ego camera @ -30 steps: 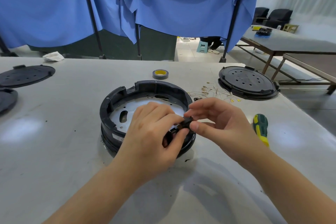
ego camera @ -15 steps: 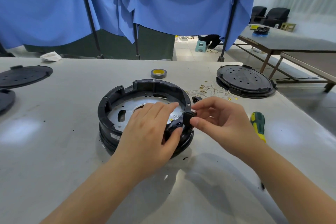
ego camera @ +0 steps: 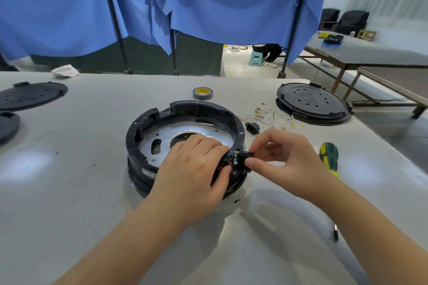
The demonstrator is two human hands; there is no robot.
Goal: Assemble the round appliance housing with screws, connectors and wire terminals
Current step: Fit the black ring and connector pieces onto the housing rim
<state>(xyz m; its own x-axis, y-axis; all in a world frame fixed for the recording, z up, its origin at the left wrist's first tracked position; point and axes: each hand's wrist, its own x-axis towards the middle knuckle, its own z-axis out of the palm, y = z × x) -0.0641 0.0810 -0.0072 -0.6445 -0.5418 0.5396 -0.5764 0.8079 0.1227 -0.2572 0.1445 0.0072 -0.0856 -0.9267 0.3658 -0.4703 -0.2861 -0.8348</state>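
The round black housing (ego camera: 185, 139) sits on the pale grey worktable (ego camera: 69, 192), an open ring with a silvery perforated metal plate inside. At its near right rim a small black connector (ego camera: 240, 157) is pinched between the thumb and forefinger of the right hand (ego camera: 287, 162), right at the wall. The left hand (ego camera: 192, 171) lies over the near rim, fingers curled inside and thumb gripping the outer wall. Just beyond the rim lies another black connector (ego camera: 252, 126), then a tangle of wire terminals (ego camera: 273, 115) and a flat round black cover (ego camera: 312, 103). A green-and-yellow screwdriver (ego camera: 330, 158) lies to the right, a tape roll (ego camera: 202, 93) behind. Blue curtains (ego camera: 208, 2) on poles hang behind the table.
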